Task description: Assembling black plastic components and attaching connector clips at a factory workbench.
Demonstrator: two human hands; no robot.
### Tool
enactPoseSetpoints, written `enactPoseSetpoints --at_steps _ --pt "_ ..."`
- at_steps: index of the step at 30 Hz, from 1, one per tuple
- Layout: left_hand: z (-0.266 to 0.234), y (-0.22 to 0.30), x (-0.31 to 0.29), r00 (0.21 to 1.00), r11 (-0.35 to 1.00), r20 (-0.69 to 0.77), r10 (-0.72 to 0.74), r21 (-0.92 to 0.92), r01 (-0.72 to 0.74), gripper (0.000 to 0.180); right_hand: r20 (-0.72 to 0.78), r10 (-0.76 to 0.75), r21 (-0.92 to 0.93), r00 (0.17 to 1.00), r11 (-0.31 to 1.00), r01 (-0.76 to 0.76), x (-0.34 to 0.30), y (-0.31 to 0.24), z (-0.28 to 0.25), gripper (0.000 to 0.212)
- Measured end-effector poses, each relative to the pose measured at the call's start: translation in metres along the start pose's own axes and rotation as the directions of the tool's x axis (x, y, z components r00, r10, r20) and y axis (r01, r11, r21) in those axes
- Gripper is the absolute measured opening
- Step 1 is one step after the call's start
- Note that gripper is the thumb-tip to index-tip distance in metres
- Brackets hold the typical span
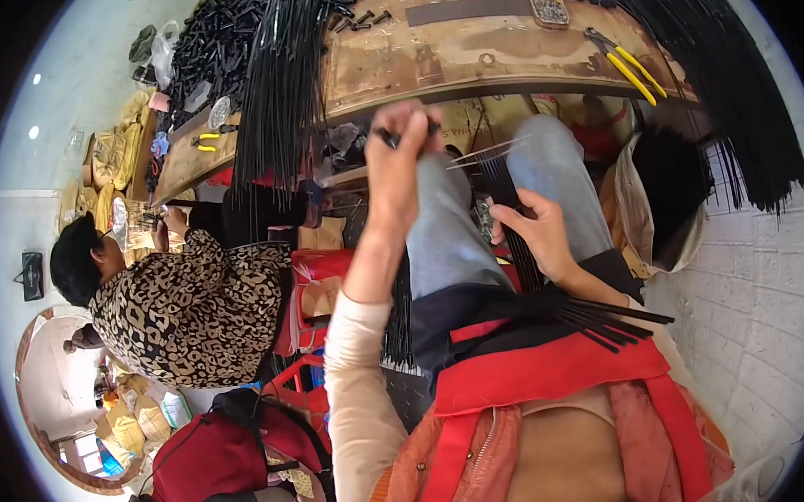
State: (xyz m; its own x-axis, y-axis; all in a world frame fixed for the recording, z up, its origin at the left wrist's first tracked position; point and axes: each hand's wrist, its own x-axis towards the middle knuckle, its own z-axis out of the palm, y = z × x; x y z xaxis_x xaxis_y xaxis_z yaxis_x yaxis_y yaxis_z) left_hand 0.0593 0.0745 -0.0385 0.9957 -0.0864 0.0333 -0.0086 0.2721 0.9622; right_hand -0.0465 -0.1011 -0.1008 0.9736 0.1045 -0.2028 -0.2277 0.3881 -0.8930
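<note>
Left hand (402,156), a blur up there, fisted round a stubby black piece (386,139) | right hand (538,235) pinching slim, straight black strips (500,187) between faded denim knees (548,166) | left forearm stretched toward the worn wooden counter (482,42); right arm bent, angled inward
</note>
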Motion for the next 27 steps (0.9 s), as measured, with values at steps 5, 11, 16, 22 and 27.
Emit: enactPoseSetpoints --at_steps 5,11,16,22,27 --pt "0.006 -0.043 -0.036 0.981 0.972 -0.169 -0.098 -0.228 0.057 0.02 0.02 -0.037 -0.017 0.999 0.999 0.037 -0.01 0.001 0.003 0.018" --pt "0.016 -0.05 -0.04 0.977 0.932 -0.106 -0.183 -0.335 0.138 0.022 -0.021 -0.001 -0.037 1.0 0.999 0.0 -0.011 -0.002 0.005 0.017" --pt "0.008 -0.047 -0.039 0.973 0.914 -0.033 -0.229 -0.352 0.203 0.024 -0.029 0.019 -0.018 0.999 1.0 -0.02 -0.006 -0.005 0.003 0.014" --pt "0.015 -0.039 -0.041 0.968 0.91 -0.05 -0.246 -0.355 0.213 0.034 -0.018 0.025 -0.04 1.0 0.999 -0.026 -0.002 -0.01 0.005 0.012" --pt "0.008 -0.045 -0.04 0.972 0.893 0.001 -0.235 -0.395 0.216 0.038 -0.01 0.021 -0.013 1.0 1.0 -0.022 -0.002 -0.011 0.008 0.018"
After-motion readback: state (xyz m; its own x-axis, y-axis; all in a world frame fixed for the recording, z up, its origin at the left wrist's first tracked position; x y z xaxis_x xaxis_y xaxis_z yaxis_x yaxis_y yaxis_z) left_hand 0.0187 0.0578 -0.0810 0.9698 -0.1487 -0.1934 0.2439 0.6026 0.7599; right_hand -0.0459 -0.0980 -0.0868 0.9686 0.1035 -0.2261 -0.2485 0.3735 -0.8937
